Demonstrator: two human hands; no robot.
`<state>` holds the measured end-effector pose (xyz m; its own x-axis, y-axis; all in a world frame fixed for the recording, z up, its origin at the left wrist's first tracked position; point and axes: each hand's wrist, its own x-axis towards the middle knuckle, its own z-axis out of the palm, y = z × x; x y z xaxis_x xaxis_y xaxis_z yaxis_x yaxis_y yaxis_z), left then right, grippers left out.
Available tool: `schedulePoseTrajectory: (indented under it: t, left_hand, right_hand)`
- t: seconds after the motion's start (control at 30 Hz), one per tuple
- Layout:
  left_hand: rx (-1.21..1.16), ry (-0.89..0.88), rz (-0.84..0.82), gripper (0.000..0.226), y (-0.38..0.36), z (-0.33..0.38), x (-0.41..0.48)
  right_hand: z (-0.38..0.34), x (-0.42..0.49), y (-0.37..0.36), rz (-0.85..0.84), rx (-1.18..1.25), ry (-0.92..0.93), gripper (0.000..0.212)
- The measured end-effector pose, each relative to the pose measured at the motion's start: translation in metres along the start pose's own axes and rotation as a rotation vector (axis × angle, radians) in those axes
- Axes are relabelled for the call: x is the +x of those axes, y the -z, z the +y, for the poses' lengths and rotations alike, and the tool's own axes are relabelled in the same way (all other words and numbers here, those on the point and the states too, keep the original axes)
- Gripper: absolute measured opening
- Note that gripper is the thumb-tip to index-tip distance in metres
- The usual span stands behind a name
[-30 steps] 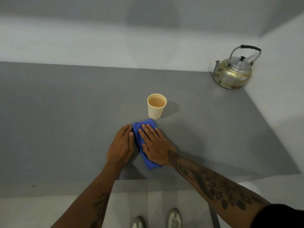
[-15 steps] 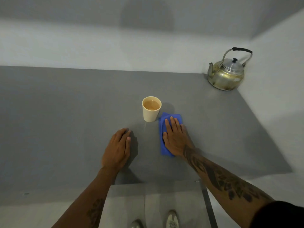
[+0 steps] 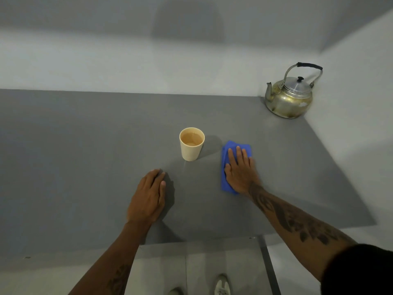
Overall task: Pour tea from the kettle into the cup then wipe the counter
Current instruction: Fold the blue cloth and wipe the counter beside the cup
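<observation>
Blue cloth (image 3: 225, 167) is folded into a rough rectangle and lies flat on the grey counter (image 3: 85, 156), at about 3 o'clock from the cup (image 3: 191, 144), near it but not touching. Only the cloth's far edge and left strip show; the rest is under the palm.

Right hand (image 3: 239, 169) is pressed flat on the cloth, fingers extended and close together, pointing to 12 o'clock. It is not pinching or wrapped around anything, just palm-down pressure. Forearm comes in from 4 o'clock.

Left hand (image 3: 148, 198) is flat on bare counter at about 7 o'clock from the cup, fingers together, nothing under it or held, clear of both cup and cloth.

Cup is cream-coloured, upright and roughly centre of the counter, with light brown tea well up toward the rim.

Metal kettle (image 3: 288, 98) sits upright in the far right corner at about 2 o'clock, lid on, handle raised, spout pointing left. It is well apart from the cloth.

Edges: wall runs along the far side at 12 o'clock, a second wall closes the right side at 3 o'clock, and the near counter edge is at 6 o'clock with shoes (image 3: 221, 286) visible below it. Open room: the whole left half toward 9 o'clock is bare, and so is the strip between cloth and kettle.
</observation>
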<state>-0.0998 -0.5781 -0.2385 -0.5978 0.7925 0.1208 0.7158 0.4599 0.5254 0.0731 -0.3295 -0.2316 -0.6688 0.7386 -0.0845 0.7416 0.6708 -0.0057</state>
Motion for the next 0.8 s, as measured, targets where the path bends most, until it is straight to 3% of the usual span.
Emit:
schedulePoseTrajectory:
  t: [0.13,0.27,0.47,0.8]
  left_hand:
    - [0.026,-0.002,-0.003,0.054,0.001,0.002,0.000]
    - [0.047,-0.010,-0.003,0.051,0.001,0.002,-0.001]
    - [0.076,-0.005,-0.020,0.052,0.000,0.002,-0.001]
    - [0.098,0.026,-0.032,0.064,0.000,0.000,0.002]
  right_hand:
    - [-0.027,-0.018,-0.002,-0.018,-0.041,0.202,0.070]
    - [0.001,-0.067,-0.012,-0.002,-0.001,0.367,0.061]
    - [0.022,-0.011,-0.003,0.026,0.040,0.068,0.066]
    - [0.018,0.032,0.012,-0.098,0.091,0.095,0.088]
